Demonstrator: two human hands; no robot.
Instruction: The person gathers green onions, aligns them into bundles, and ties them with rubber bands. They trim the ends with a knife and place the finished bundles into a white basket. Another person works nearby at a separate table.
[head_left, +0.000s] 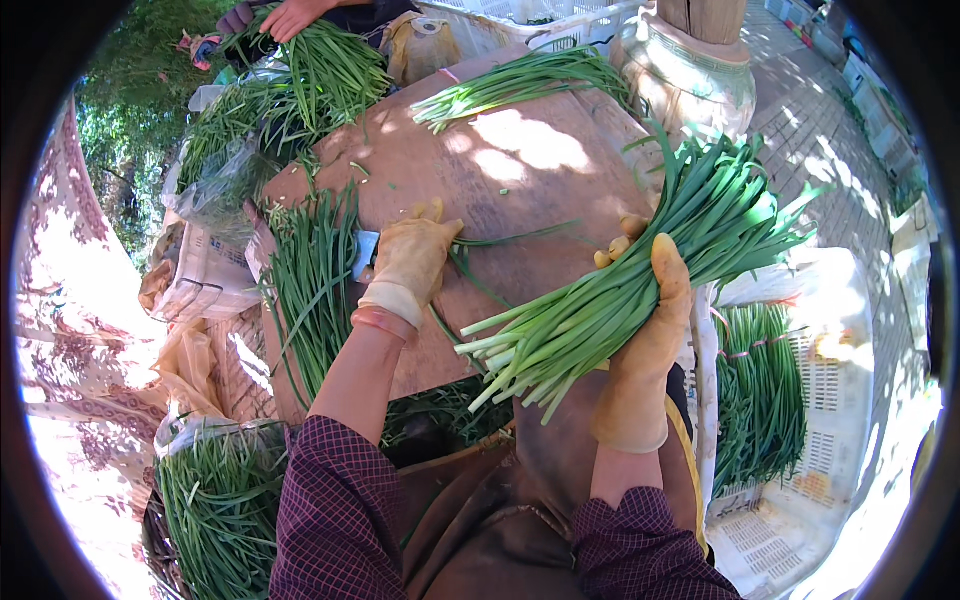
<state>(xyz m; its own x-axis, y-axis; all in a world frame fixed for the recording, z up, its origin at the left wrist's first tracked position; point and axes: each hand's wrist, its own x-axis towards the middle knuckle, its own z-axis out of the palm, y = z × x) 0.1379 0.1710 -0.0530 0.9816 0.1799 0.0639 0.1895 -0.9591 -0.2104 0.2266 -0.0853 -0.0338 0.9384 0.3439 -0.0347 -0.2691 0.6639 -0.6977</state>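
Note:
My right hand (649, 330), in a yellowish rubber glove, grips a thick bundle of garlic chives (615, 300). The pale cut ends point to the lower left and the green leaves spread to the upper right. My left hand (412, 251), gloved alike, is over the brown wooden board (465, 187). Loose chive stalks (517, 235) lie by its thumb; whether its fingers hold one is hidden. Left of that hand lies a pile of chives (311, 277) at the board's edge, with a small blue-and-white object (365, 251) between them.
Another bundle (517, 86) rests on the board's far side, near a large ceramic pot (686, 79). A white plastic crate (825, 375) at right holds tied chives (757, 397). More chives (217, 502) fill a container at lower left. Another person's hand (292, 16) touches chives at upper left.

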